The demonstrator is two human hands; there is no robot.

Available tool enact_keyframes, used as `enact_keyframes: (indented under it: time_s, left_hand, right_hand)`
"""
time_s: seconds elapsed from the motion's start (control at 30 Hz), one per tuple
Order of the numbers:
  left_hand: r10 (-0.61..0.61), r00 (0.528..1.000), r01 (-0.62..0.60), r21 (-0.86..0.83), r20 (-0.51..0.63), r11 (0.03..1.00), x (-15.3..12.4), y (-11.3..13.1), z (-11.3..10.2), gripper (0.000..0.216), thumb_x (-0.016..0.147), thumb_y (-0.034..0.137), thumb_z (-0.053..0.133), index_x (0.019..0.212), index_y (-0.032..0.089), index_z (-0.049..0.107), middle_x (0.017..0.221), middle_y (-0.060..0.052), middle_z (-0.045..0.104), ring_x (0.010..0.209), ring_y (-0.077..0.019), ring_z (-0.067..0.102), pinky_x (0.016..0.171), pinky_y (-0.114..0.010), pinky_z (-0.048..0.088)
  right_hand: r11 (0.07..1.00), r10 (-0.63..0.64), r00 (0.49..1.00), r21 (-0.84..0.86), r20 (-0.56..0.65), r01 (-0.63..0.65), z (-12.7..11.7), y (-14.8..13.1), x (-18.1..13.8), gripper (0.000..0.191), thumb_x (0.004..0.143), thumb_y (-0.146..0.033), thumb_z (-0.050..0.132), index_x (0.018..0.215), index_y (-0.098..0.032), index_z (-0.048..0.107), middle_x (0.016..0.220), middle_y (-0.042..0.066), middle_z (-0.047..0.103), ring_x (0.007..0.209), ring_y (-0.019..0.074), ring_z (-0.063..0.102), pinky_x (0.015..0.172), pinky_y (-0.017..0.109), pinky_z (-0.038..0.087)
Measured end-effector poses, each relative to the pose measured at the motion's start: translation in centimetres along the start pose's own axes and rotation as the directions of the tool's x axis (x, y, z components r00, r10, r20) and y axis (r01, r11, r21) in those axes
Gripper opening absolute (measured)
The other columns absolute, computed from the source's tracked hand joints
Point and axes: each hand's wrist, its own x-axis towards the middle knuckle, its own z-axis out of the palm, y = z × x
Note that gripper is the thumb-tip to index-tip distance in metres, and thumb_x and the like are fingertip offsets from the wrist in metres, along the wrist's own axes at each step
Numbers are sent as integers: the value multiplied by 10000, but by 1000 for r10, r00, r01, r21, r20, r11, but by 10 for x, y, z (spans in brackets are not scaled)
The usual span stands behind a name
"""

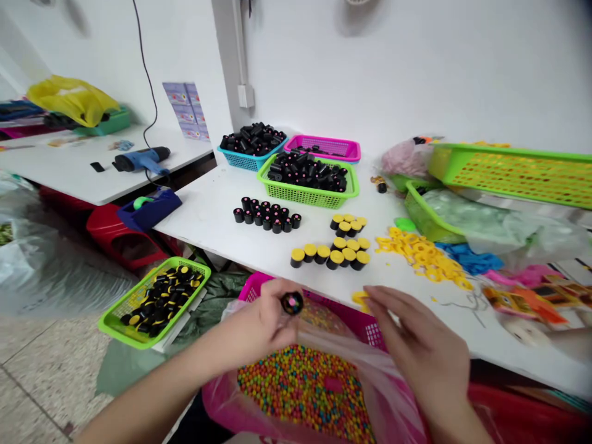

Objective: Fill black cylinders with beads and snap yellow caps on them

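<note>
My left hand (259, 324) is closed around a small black cylinder (292, 303), its end with a pink centre turned up. My right hand (419, 345) pinches a small yellow plastic piece (360, 301), partly hidden by the fingertips, near the table edge. Below both hands, a magenta basket (252, 287) lined with clear plastic holds many small multicoloured balls (300, 388); a pink scoop-like piece (333, 384) lies among them. On the white table (217, 225) stand a group of black cylinders (267, 216) and a group with yellow caps (336, 259).
A pile of yellow rings (423, 256) lies on the right of the table. Behind stand a green basket (308, 196) and a blue basket (245, 161) of black cylinders. Low on the left is a green basket (111, 330) of yellow-capped pieces. A heat gun (141, 160) rests on another table.
</note>
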Motion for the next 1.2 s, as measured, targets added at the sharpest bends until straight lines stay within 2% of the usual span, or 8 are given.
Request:
enact_keyframes:
  time_s: [0.17, 0.33, 0.6, 0.7, 0.77, 0.87, 0.97, 1.2]
  left_hand:
    - [177, 984, -180, -173, -28, 968, -10, 34, 12, 504, 895, 144, 492, 1261, 232, 157, 1203, -144, 520, 1148, -225, 560, 952, -366, 473]
    - [211, 978, -191, -409, 3, 892, -16, 42, 14, 490, 977, 286, 393, 1354, 259, 81, 1180, -101, 504, 1096, -208, 549, 962, -390, 435]
    - [198, 978, -204, -487, -66, 849, -11, 49, 21, 263, 1027, 327, 225, 1278, 282, 161, 1045, -45, 507, 973, -168, 541, 933, -377, 418]
    - [93, 995, -100, -611, -44, 785, -14, 50, 26, 193, 1032, 349, 214, 1210, 275, 202, 1058, -50, 511, 1034, -174, 519, 946, -385, 395]
    - [-45, 999, 23, -769, -7, 639, -17, 52, 33, 172, 1033, 374, 227, 1171, 274, 244, 1025, -33, 513, 966, -158, 527, 866, -339, 425]
    - [-234, 966, 157, -970, 111, 187, -18, 55, 45, 128, 1013, 402, 313, 1077, 291, 311, 967, 12, 490, 784, -109, 523, 641, -223, 421]
    - [-253, 948, 150, -972, 194, -183, -15, 59, 55, 213, 952, 439, 466, 1029, 300, 325, 991, 27, 487, 734, -88, 534, 555, -165, 366]
    - [-275, 930, 121, -912, 242, -393, -9, 69, 58, 285, 902, 422, 586, 997, 263, 368, 906, 37, 535, 695, -77, 568, 579, -165, 389]
  right_hand:
    - [935, -254, 963, 277, 92, 220, -13, -58, -6, 427, 890, -63, 547, 1270, -243, 624, 1105, 26, 731, 1043, 186, 691, 898, 271, 606]
    - [857, -210, 972, 497, 105, 131, -18, -70, -7, 447, 903, -110, 581, 1305, -307, 598, 1047, 6, 745, 1040, 192, 693, 838, 292, 636]
    - [879, -202, 977, 452, 61, 154, -16, -73, -10, 370, 886, -105, 597, 1193, -294, 679, 1015, 10, 739, 1001, 194, 697, 832, 303, 627]
    - [899, -250, 965, 390, 82, 200, -18, -67, -12, 392, 877, -96, 595, 1224, -270, 649, 1031, 19, 731, 1000, 196, 691, 843, 326, 612]
    - [906, -301, 950, 336, 82, 258, -14, -63, -15, 393, 858, -137, 640, 1234, -249, 627, 1064, 27, 722, 1050, 211, 667, 934, 376, 563]
    - [907, -345, 930, 299, 126, 296, -4, -61, -20, 461, 809, -137, 673, 1253, -221, 581, 1148, 51, 684, 1195, 250, 572, 1073, 460, 426]
    - [904, -306, 941, 354, 145, 240, 4, -61, -24, 572, 783, -43, 556, 1333, -185, 489, 1195, 86, 622, 1247, 249, 514, 1055, 462, 431]
    - [904, -258, 966, 360, 33, 229, 8, -69, -26, 492, 729, -21, 485, 1200, -151, 549, 1124, 106, 609, 1141, 248, 568, 957, 455, 496]
